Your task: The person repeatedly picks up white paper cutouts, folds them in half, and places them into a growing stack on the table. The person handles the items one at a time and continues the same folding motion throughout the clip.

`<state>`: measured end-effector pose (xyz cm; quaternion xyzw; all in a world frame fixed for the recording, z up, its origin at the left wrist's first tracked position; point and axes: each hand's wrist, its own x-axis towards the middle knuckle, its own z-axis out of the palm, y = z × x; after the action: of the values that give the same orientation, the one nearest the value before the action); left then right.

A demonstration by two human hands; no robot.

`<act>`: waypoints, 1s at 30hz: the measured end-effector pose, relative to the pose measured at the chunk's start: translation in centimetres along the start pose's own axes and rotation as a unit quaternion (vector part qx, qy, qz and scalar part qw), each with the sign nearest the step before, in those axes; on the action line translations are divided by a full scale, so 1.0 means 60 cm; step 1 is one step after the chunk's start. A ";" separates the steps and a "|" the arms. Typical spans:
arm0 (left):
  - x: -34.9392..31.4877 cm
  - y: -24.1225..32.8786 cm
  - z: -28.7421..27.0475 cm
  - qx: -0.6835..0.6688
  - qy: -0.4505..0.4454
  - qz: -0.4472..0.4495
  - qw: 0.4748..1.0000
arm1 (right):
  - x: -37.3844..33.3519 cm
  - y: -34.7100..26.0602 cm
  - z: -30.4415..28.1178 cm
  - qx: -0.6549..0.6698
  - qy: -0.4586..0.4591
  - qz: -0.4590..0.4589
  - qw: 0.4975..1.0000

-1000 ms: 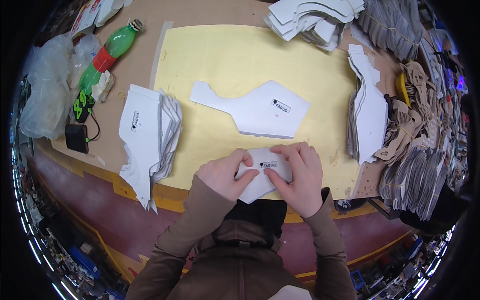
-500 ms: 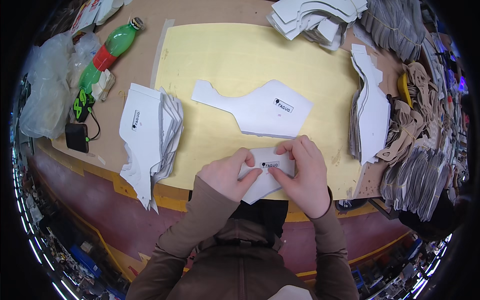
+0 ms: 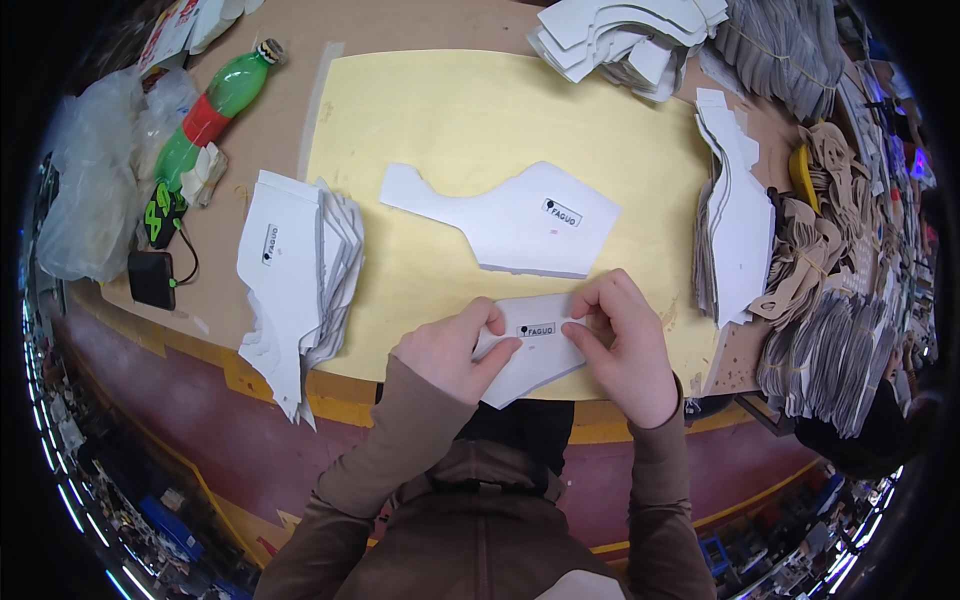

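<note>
Two bare hands in front of me on the head camera, both down at the near edge of the counter (image 3: 265, 110), and right between them sits one small white piece (image 3: 530, 368) with a dark-framed label (image 3: 537, 330) on its face. The left hand (image 3: 437, 352) is curled, only a narrow gap between thumb and forefinger, and it has hold of the piece's left side, thumb tip by the label's left end. Over to the right hand (image 3: 632, 352): curled as well, thumb and fingertips close together at the piece's upper right, just past the label's other end; whether they pinch it or merely touch it, I can't tell from here.

Now my count! One larger white piece (image 3: 535, 220), labelled too, lying flat beyond the hands on one yellow sheet (image 3: 440, 110). Two upright-looking white stacks flank it, a left stack (image 3: 285, 255) and a right stack (image 3: 740, 235). One pile of curved white pieces (image 3: 640, 40) at the far side, two grey bundles (image 3: 775, 60) at the right, plus tan pieces (image 3: 795, 255) too jumbled for me to number. Far left: one green bottle (image 3: 235, 85) with a red band and one black box (image 3: 152, 279).
</note>
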<state>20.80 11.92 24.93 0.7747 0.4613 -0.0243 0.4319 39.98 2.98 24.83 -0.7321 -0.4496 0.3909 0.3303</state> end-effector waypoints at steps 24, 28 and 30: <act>-0.044 -0.015 0.041 0.219 0.199 0.235 0.926 | -0.064 0.009 0.037 -0.398 0.124 -0.162 0.894; -0.050 -0.012 0.043 0.238 0.172 0.240 0.925 | -0.086 0.015 0.054 -0.418 0.110 -0.148 0.889; -0.049 -0.011 0.042 0.232 0.160 0.241 0.928 | -0.086 0.023 0.060 -0.432 0.129 -0.161 0.878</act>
<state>19.53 8.26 24.18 0.9349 0.3047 0.0985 0.1531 35.93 -1.77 23.37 -0.7632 -0.6391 0.0014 0.0948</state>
